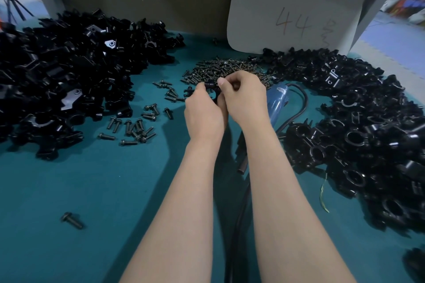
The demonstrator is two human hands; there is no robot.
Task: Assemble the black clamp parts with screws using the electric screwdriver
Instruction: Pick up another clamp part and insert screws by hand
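A pale grey card (294, 14) with rounded corners stands upright at the back, and on it the number "44" is handwritten in thin, faint strokes. Smaller handwritten marks sit just right of the number, too faint to read. The blue electric screwdriver (278, 101) carries a small label, too blurred to read.

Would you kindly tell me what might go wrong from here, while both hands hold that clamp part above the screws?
1. The left hand and right hand hold the clamp part right over the screw pile; a slip would likely drop it in and scatter screws.
2. The electric screwdriver lies beside the right wrist, its cable running under the forearm; a snag might drag it.
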